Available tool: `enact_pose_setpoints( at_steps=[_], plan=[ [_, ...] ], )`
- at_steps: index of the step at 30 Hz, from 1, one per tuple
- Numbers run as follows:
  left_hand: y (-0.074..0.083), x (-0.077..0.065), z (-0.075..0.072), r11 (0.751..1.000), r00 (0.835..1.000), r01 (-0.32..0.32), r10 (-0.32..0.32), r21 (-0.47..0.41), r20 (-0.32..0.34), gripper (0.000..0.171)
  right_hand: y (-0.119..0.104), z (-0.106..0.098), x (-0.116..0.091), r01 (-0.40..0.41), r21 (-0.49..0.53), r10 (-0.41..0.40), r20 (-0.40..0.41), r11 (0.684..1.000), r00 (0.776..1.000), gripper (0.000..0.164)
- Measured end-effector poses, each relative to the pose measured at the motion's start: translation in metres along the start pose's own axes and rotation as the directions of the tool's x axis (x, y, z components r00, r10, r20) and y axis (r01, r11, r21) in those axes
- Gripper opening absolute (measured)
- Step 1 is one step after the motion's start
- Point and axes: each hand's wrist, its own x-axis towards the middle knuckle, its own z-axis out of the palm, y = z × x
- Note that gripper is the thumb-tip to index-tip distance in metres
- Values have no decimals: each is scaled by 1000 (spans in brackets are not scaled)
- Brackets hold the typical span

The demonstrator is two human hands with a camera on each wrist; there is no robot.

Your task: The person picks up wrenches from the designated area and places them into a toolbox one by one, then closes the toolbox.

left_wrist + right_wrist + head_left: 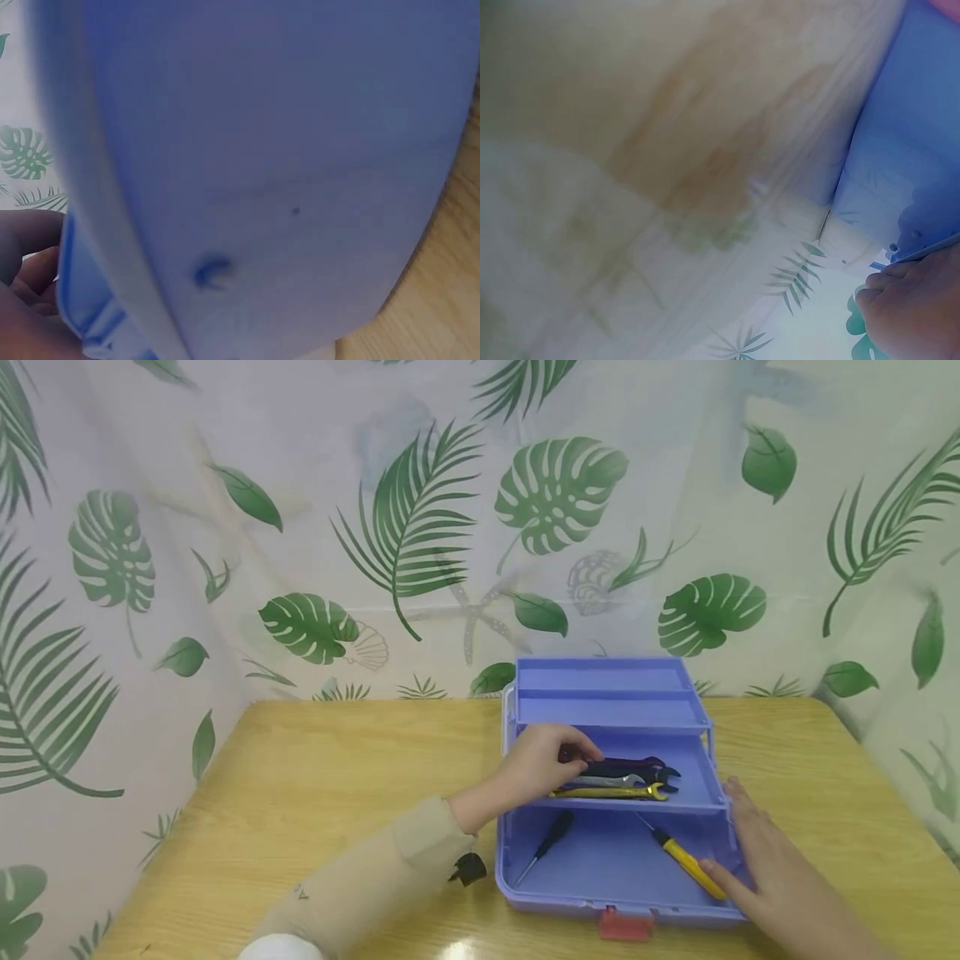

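Two hands (536, 768) (780, 868), one at toolbox (600, 864) edge, tabletop (337, 760) stretching left

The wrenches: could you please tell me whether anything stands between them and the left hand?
Nothing visible does: in the head view, the left hand is at the wrenches, hiding some of their left ends, and the top tray sits farther back.

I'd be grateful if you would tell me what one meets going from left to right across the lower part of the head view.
Beige sleeve → small black object → black-handled screwdriver → red latch → yellow-handled screwdriver → right hand.
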Motion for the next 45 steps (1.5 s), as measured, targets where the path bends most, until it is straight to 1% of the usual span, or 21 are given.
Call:
enact_pose_setpoints(
  at_steps=[4,10,17,21,26,28,31,36,38,42,45],
  plan=[
    [-2,2,2,1000,1000,10,-10,29,-4,20,-2,0,2,-9,-9,9,14,1000,1000,101],
    [-1,1,5,999,1000,11,-11,53,3,19,-2,0,2,-17,-18,18,25,1000,1000,100],
    [0,1,7,992,1000,11,-10,122,-15,17,1,1,2,-23,-10,24,25,1000,999,99],
    [-1,1,7,991,1000,14,-11,134,-22,16,2,1,2,-32,-20,33,34,999,999,100],
    [-4,0,3,994,999,-2,5,110,-32,15,1,0,2,-36,-27,37,32,999,999,100],
    [-5,-1,0,997,999,-7,9,79,-35,15,1,-1,2,-31,-22,32,26,999,999,100],
    [-7,-2,-4,999,999,-9,10,37,-37,15,1,-1,2,-29,-28,30,18,999,999,100],
    [-7,-6,-10,1000,999,2,-2,13,-48,14,1,1,2,-15,-19,15,4,1000,1000,100],
    [-7,-8,-13,1000,999,6,-6,8,-52,14,0,1,3,-20,-20,21,12,1000,1000,100],
    [-9,-11,-16,1000,999,1,-2,-11,-52,14,-4,-3,5,-59,-61,62,61,996,996,103],
    [-12,-14,-18,1000,999,-6,5,-22,-51,14,-5,-3,6,-59,-66,63,68,996,996,103]
  ],
)
